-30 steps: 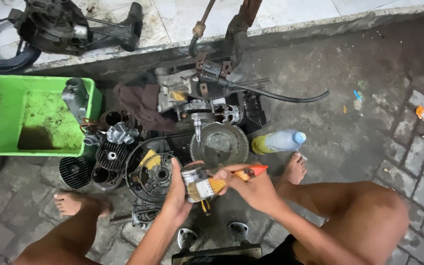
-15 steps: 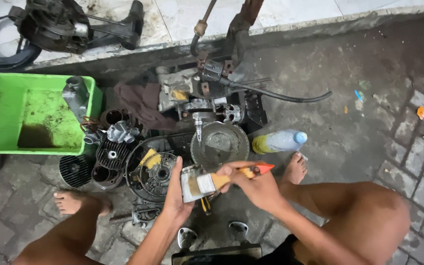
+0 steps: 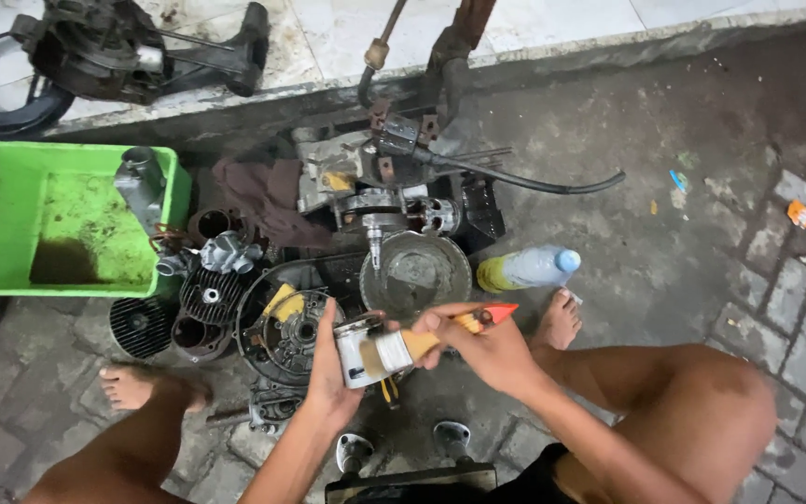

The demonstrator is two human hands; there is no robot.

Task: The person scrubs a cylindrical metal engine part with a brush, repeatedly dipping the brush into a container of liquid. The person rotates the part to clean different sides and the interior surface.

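The left hand [image 3: 328,369] grips a small metal cylinder [image 3: 358,350], fingers wrapped around its side, holding it up above the floor [image 3: 701,233]. The right hand [image 3: 487,347] is clenched on the wooden handle of a paintbrush [image 3: 422,343], whose bristles touch the cylinder. Just beyond the hands sits a round metal dish [image 3: 415,275], and to the right of it a plastic bottle [image 3: 526,269] lies on its side. Left of the left hand lies a round engine cover [image 3: 286,327]; farther left, a green tub [image 3: 58,229].
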